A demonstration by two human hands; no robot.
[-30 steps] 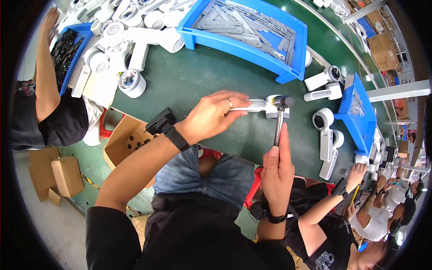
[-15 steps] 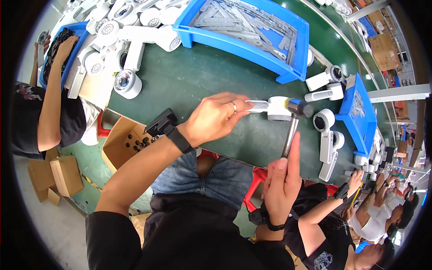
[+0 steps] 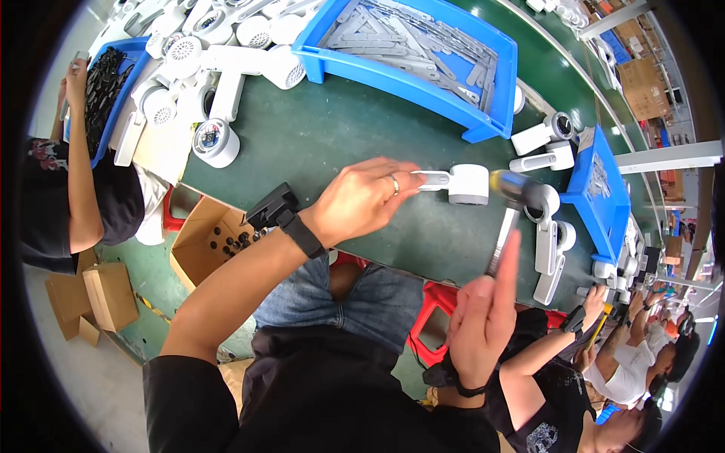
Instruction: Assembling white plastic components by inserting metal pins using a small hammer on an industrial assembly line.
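My left hand (image 3: 364,195) is closed on the grey-white handle of a white hair-dryer-like housing (image 3: 470,183). The housing lies sideways over the green tabletop, its round head pointing right. In my right hand (image 3: 482,325) is a mallet (image 3: 503,240) with a metal shaft and a dark, yellow-banded head. The mallet head is blurred by motion and sits just right of the housing's round end, apart from it. My right index finger stretches along the shaft.
A blue bin (image 3: 393,79) of flat grey strips stands at the far side. White housings (image 3: 181,57) are piled at far left; more housings (image 3: 547,245) and a smaller blue bin (image 3: 600,196) lie to the right. A cardboard box (image 3: 198,245) stands below the table edge. Co-workers sit on both sides.
The mallet has swung away to the right from the housing's round end, my right hand moving with it. My left hand and the housing have stayed nearly still.
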